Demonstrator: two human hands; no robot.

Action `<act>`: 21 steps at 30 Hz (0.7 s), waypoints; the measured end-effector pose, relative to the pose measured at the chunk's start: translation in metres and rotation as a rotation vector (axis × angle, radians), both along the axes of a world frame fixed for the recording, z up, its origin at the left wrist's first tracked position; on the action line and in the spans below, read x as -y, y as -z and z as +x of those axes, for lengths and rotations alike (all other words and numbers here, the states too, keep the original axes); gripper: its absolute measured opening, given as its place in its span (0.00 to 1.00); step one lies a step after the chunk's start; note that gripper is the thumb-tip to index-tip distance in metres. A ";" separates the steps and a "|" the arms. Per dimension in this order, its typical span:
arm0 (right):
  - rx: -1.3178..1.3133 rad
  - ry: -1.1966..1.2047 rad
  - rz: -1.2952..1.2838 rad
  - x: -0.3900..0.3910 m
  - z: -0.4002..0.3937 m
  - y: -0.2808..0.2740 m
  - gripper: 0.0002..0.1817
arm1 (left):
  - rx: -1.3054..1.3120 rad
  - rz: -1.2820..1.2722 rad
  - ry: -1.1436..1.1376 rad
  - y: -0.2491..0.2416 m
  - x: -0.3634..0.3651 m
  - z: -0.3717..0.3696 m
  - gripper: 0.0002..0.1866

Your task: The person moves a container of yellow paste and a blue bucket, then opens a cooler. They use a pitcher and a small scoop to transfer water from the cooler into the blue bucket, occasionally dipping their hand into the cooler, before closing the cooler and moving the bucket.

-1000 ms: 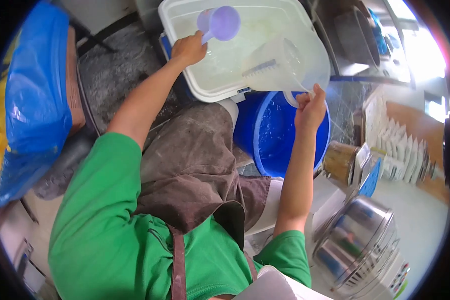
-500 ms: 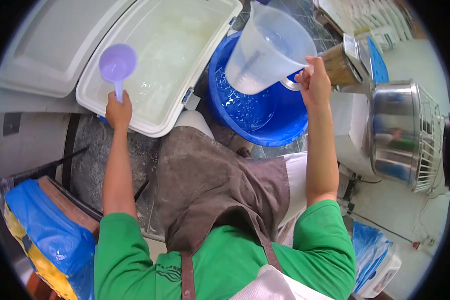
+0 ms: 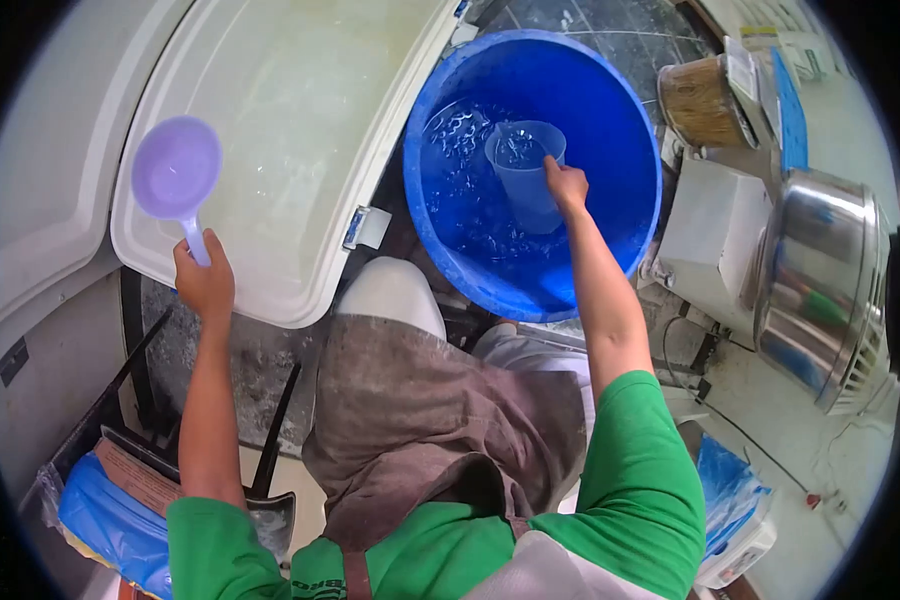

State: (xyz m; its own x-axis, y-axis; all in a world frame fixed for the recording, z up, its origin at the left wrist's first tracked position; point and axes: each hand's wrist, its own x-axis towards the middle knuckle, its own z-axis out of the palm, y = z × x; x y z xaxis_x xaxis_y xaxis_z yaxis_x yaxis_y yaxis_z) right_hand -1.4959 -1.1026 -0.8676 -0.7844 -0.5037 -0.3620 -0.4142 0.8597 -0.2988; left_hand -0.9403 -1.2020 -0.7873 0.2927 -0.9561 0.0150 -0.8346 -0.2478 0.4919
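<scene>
My left hand (image 3: 206,278) is wrapped round the handle of a lilac dipper (image 3: 176,166), held above the corner of a white cooler (image 3: 292,318) with cloudy liquid inside. My right hand (image 3: 567,186) grips a translucent plastic measuring jug (image 3: 530,198) at its handle side. The jug is low inside a large blue tub (image 3: 638,130), its lower part among the rippling water (image 3: 460,205). Its mouth faces up, and the fingers behind the handle are partly hidden.
The cooler's raised lid (image 3: 55,130) stands at the left. A steel mixing bowl (image 3: 818,285) with a wire guard is at the right, beside a white machine body (image 3: 715,240). A wood-toned container (image 3: 705,100) stands behind the tub. Blue plastic packaging (image 3: 110,525) lies at lower left.
My right hand has lowered the jug from above the tub's rim down into the tub. The dipper has shifted slightly left. The view has shifted, showing the whole tub.
</scene>
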 end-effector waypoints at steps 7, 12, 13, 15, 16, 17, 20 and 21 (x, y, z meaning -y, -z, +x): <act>-0.021 0.013 0.270 0.051 0.047 0.045 0.34 | -0.060 0.056 0.042 0.008 0.002 0.009 0.18; -0.023 0.027 0.397 0.085 0.095 0.067 0.32 | -0.001 0.101 0.024 0.008 0.002 0.006 0.17; -0.012 0.021 0.407 0.092 0.101 0.071 0.32 | 0.016 0.096 0.037 0.007 0.003 0.004 0.18; 0.003 -0.021 0.399 0.105 0.107 0.065 0.32 | 0.032 0.112 0.049 0.007 0.003 0.007 0.18; 0.006 -0.044 0.386 0.109 0.108 0.058 0.32 | 0.039 0.127 0.043 0.008 0.003 0.008 0.18; 0.010 -0.050 0.402 0.110 0.105 0.056 0.32 | 0.054 0.142 0.044 0.007 0.004 0.007 0.18; -0.004 -0.009 0.358 0.099 0.090 0.046 0.33 | 0.078 0.185 0.047 0.003 0.005 0.004 0.17; -0.040 -0.033 0.304 0.091 0.082 0.044 0.33 | 0.089 0.192 0.053 0.004 0.006 0.002 0.17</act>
State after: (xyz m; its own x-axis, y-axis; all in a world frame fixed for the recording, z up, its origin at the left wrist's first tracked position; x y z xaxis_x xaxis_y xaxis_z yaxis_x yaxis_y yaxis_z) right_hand -1.4138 -1.1933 -0.9118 -0.7861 -0.4028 -0.4689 -0.4498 0.8930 -0.0132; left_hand -0.9381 -1.2080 -0.7914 0.2476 -0.9579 -0.1453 -0.8869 -0.2844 0.3639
